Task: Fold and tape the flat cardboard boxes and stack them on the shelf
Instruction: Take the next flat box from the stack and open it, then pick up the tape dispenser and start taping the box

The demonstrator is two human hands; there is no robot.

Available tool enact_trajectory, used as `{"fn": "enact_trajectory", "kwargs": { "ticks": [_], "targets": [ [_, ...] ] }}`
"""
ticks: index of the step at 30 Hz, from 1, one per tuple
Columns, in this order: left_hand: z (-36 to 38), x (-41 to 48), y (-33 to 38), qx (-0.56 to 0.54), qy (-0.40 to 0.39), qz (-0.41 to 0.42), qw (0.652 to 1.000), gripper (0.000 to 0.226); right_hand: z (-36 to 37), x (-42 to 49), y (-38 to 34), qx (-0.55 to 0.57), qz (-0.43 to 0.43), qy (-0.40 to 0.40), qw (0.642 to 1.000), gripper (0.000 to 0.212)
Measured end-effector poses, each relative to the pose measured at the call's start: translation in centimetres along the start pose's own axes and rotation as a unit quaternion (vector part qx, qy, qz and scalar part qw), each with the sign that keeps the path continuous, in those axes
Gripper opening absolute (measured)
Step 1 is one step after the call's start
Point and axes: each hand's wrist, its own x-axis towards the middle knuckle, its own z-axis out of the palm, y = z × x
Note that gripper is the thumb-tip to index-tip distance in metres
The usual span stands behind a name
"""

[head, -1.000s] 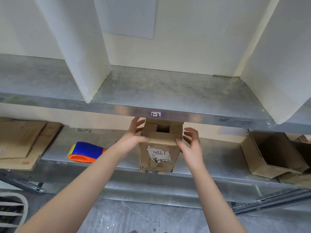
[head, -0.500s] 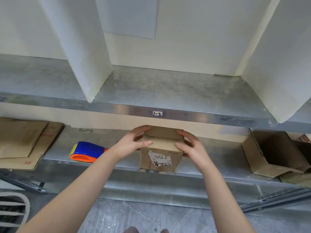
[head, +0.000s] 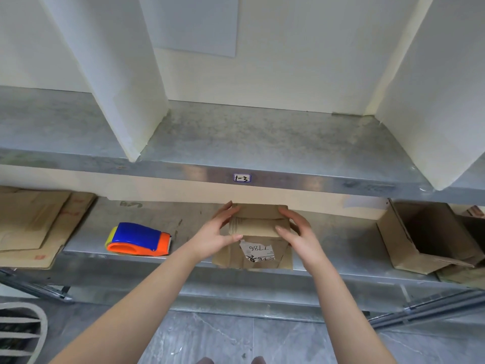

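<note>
A small brown cardboard box (head: 256,252) with a torn white label reading 7786 stands at the front edge of the lower metal shelf (head: 183,219). Its top flaps are folded down. My left hand (head: 214,233) lies against the box's upper left side, fingers straight over the top flap and thumb on the front. My right hand (head: 295,231) presses the upper right side the same way. A blue and orange tape dispenser (head: 139,240) lies on the same shelf, left of the box. Flat cardboard sheets (head: 34,224) are piled at the far left.
An open-sided cardboard box (head: 425,235) sits at the right end of the lower shelf. The upper metal shelf (head: 262,143), labelled 1-3, has white dividers (head: 126,74) on both sides. A white slatted object (head: 18,334) stands on the grey floor at bottom left.
The box's top was open a second ago. Both hands have folded the flaps down and now press them flat, and the box looks lower.
</note>
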Motion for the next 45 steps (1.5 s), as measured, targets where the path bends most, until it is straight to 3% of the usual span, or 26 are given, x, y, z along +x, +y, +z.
{"fn": "enact_trajectory", "kwargs": {
  "ticks": [7, 16, 19, 26, 32, 39, 45],
  "targets": [
    [-1.5, 2.1, -1.1, 0.038, 0.083, 0.000, 0.996, 0.044, 2.5, 1.9, -0.2, 0.012, -0.007, 0.009, 1.000, 0.042],
    [-1.6, 1.6, -2.4, 0.093, 0.048, 0.014, 0.994, 0.049, 2.7, 2.4, 0.5, -0.028, -0.021, 0.016, 0.999, 0.040],
    [-1.7, 2.3, -1.4, 0.181, 0.062, 0.022, 0.981, 0.049, 2.8, 3.1, 0.1, -0.096, -0.015, 0.023, 0.995, 0.041],
    [-2.1, 1.1, 1.4, 0.347, 0.098, 0.085, 0.929, 0.052, 2.8, 1.3, -1.1, -0.309, -0.106, 0.083, 0.941, 0.048],
    [-4.4, -1.6, 2.3, 0.428, 0.127, 0.110, 0.888, 0.053, 4.1, -0.3, -4.3, -0.438, -0.215, 0.122, 0.864, 0.038],
    [-9.4, -6.5, -1.7, 0.487, 0.102, 0.070, 0.865, 0.055, 11.8, -2.6, -6.6, -0.441, -0.299, 0.021, 0.846, 0.042],
    [-15.3, -9.7, -7.5, 0.511, 0.077, 0.034, 0.856, 0.055, 21.7, -2.4, -5.3, -0.458, -0.276, -0.057, 0.843, 0.046]
  ]
}}
